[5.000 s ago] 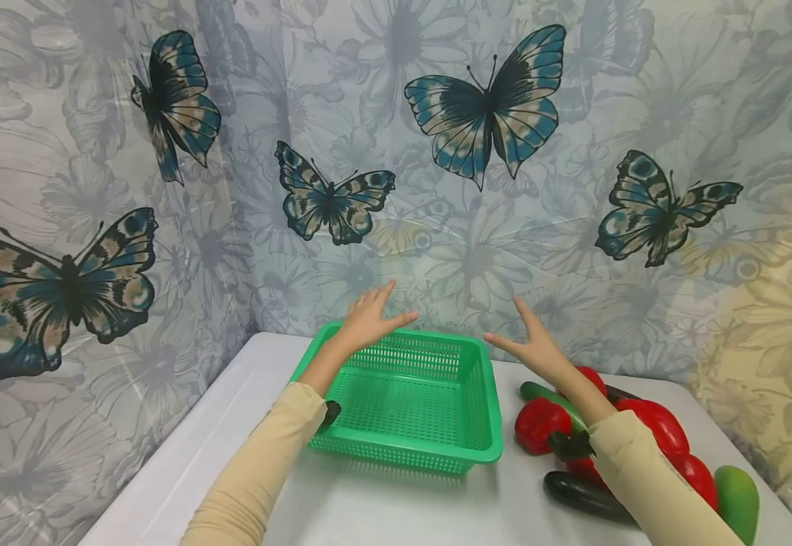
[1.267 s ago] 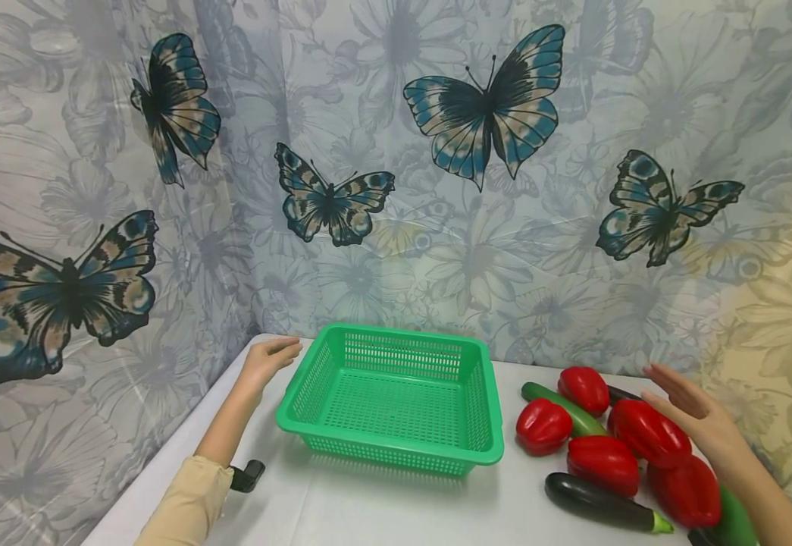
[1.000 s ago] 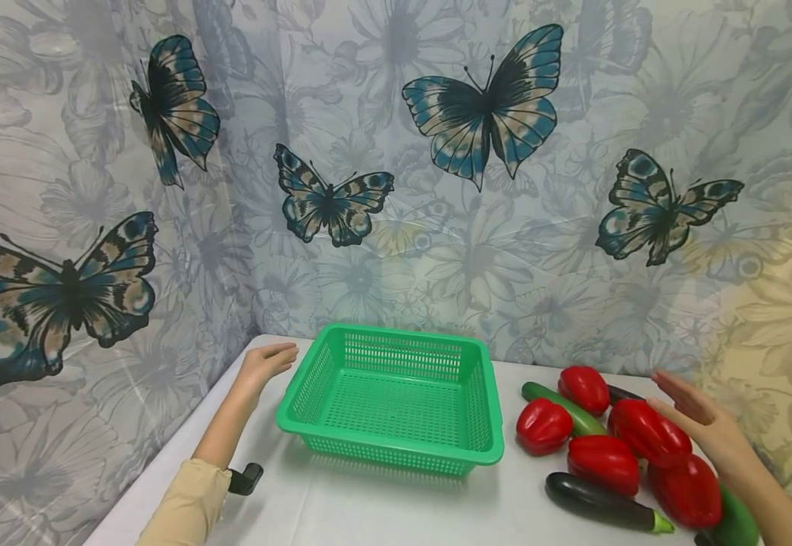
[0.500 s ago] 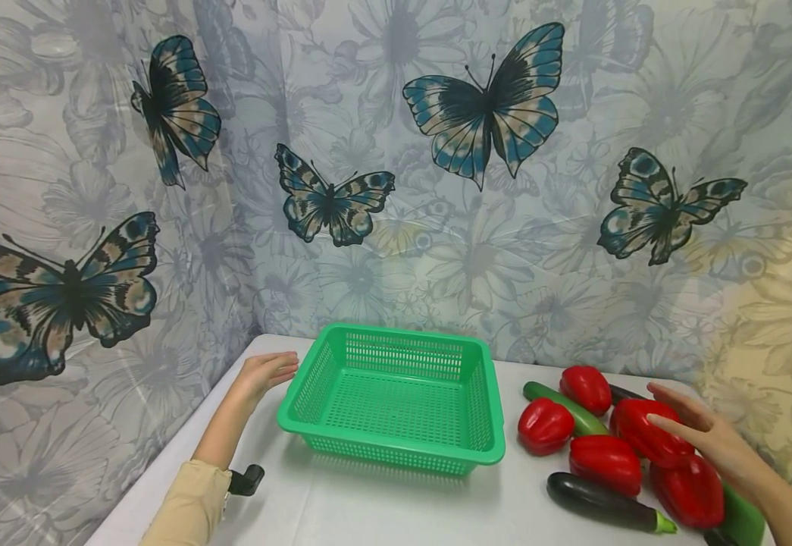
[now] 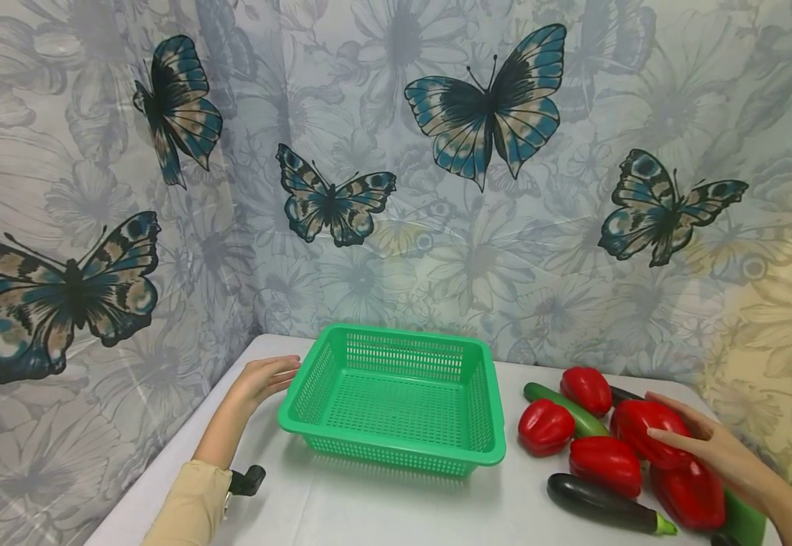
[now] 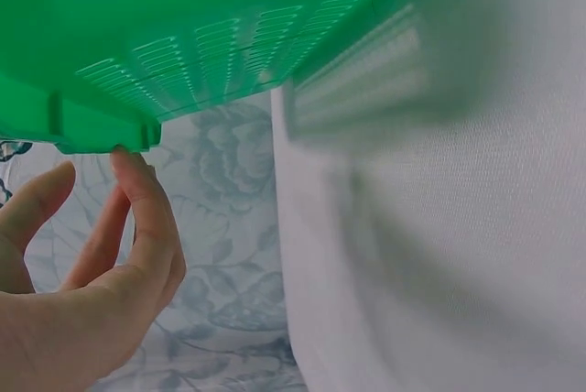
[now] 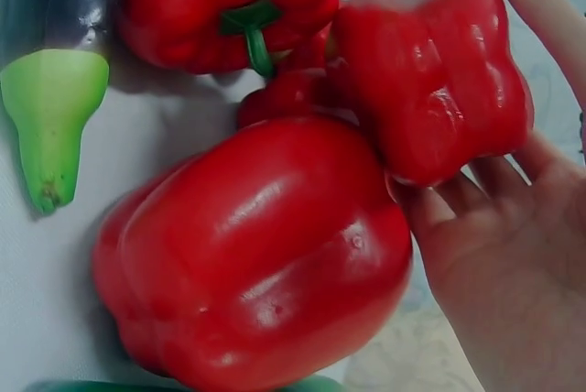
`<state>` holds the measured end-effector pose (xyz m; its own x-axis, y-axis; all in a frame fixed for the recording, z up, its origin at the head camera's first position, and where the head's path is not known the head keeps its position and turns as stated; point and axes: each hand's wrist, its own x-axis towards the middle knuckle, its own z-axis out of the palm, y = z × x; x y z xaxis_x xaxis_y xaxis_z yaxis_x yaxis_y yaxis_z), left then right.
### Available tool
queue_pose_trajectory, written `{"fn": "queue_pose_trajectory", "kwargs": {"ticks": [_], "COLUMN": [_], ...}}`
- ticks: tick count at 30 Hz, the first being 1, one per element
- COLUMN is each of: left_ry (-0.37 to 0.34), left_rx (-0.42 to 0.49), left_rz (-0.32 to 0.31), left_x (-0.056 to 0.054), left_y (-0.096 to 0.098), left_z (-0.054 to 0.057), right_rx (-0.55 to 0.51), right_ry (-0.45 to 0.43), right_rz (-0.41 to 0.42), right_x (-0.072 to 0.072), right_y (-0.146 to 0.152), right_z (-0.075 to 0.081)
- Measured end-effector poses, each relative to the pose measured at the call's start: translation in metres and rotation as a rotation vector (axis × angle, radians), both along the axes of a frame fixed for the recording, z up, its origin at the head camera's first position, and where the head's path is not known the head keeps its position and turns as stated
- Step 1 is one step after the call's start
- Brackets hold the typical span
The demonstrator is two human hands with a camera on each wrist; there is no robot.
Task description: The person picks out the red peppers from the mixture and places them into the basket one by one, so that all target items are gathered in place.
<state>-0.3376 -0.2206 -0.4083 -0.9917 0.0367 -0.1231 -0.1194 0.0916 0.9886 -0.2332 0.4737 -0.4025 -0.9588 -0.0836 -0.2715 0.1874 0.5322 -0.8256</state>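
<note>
A green slotted basket (image 5: 402, 456) stands in the middle of the white table (image 5: 382, 516). My left hand (image 5: 266, 377) lies flat beside its left rim with the fingers straight. In the left wrist view one fingertip of the left hand (image 6: 101, 255) touches the underside of the basket's (image 6: 183, 35) corner. My right hand (image 5: 705, 447) rests on a red pepper (image 5: 641, 432) in the heap at the right. Its fingers lie over the top and its thumb on the front. In the right wrist view the straight fingers (image 7: 476, 200) lie against that pepper (image 7: 430, 71).
Several more red peppers (image 5: 544, 426) (image 5: 603, 464) (image 7: 256, 245), a dark aubergine (image 5: 600, 504), a cucumber (image 5: 562, 402) and a green fruit (image 5: 743, 519) crowd the table's right side. A butterfly-print curtain (image 5: 477, 227) closes off the back and left.
Both hands came down from above the basket. Over the last second the right hand sank left onto the red pepper. The left hand stayed by the basket's left rim.
</note>
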Motion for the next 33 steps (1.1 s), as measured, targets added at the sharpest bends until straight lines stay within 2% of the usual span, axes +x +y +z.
{"fn": "queue_pose_trajectory", "kwargs": {"ticks": [13,26,33], "left_ry": [-0.027,-0.038,-0.031], "left_rx": [0.002,-0.014,-0.015], "left_rz": [-0.022,-0.027,-0.032], "left_x": [-0.002,-0.003,-0.004], "left_y": [-0.002,-0.001,-0.002], "left_z": [-0.005,-0.013,-0.016], "right_rx": [-0.011,-0.061,-0.049], "right_ry": [-0.023,-0.048,-0.039], "right_rz": [0.042,0.128,0.111], "right_x": [0.0,0.0,0.0], "right_y": [0.008,0.019,0.017], "right_z": [-0.004,-0.009,-0.009]}}
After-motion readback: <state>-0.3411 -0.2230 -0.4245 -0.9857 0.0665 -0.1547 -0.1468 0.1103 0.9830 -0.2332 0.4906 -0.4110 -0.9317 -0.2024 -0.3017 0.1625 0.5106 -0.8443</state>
